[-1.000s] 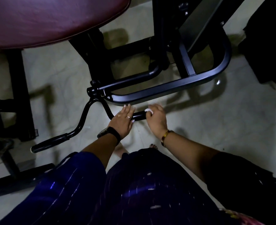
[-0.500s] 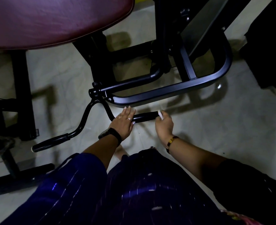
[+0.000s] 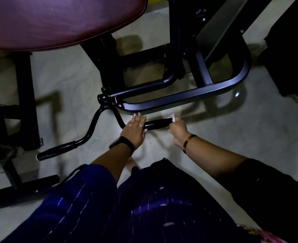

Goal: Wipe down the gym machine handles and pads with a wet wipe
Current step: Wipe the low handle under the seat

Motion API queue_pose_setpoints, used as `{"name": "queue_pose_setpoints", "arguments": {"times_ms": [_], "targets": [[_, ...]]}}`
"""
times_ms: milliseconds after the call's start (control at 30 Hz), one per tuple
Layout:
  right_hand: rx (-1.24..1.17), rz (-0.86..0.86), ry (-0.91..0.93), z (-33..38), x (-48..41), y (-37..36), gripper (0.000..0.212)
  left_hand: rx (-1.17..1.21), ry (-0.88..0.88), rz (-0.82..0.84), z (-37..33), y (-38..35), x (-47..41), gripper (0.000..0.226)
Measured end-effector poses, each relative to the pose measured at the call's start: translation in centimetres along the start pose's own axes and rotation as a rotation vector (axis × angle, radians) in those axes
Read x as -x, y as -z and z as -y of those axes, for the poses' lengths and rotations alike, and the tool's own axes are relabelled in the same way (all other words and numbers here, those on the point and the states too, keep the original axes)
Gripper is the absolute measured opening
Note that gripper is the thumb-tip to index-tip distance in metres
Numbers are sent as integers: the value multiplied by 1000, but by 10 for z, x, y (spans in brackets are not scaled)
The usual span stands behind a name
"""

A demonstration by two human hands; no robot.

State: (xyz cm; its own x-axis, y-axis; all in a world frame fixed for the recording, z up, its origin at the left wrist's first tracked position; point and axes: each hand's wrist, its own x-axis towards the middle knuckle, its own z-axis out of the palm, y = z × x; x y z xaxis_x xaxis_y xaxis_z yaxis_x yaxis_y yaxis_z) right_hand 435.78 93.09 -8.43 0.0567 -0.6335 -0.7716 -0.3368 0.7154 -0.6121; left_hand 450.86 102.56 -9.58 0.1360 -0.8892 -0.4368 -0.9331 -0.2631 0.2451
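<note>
**Q:** What does the right hand grip?
**A:** Its curled fingers pinch a white wet wipe against the right end of the black handle grip.
**Q:** And the left hand?
**A:** Its fingers are straight, and it rests flat on the inner end of the same grip.
**Q:** What surrounds them?
**A:** A bent bar leads left to a 2nd grip. The black frame tube runs just behind, and the maroon pad fills the upper left.
</note>
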Motion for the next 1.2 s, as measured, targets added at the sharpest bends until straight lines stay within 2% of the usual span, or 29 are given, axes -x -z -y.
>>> {"name": "queue_pose_setpoints", "arguments": {"times_ms": [133,233,400,500,567,667,700,933,1000,1100,1133,1200], "targets": [[-22,-54,-28,-9,0,3,25,1,2,-1,2,-2,4,58],[37,-140,89,-14,18,6,38,1,7,-10,2,-4,5,58],[124,-105,251,-18,23,10,42,22,23,-4,0,-4,5,58],[251,-21,215,-10,12,9,47,17,21,-9,1,-5,8,59],[304,-53,152,-6,6,9,40,14,21,-10,1,-5,10,59],[158,-104,111,-10,9,8,21,7,20,-4,2,-6,11,60],[138,-121,137,-12,13,9,22,5,20,0,2,-6,11,60],[351,-110,451,-28,18,8,52,0,9,-3,3,-6,16,60],[387,-73,415,-22,10,5,53,10,8,-2,4,-6,18,59],[405,-71,247,-14,0,5,44,14,3,-9,4,-6,19,59],[354,-84,204,-13,-2,5,38,16,3,-14,4,-5,19,59],[84,-111,103,-10,4,5,24,17,3,-24,4,-5,19,59]]}}
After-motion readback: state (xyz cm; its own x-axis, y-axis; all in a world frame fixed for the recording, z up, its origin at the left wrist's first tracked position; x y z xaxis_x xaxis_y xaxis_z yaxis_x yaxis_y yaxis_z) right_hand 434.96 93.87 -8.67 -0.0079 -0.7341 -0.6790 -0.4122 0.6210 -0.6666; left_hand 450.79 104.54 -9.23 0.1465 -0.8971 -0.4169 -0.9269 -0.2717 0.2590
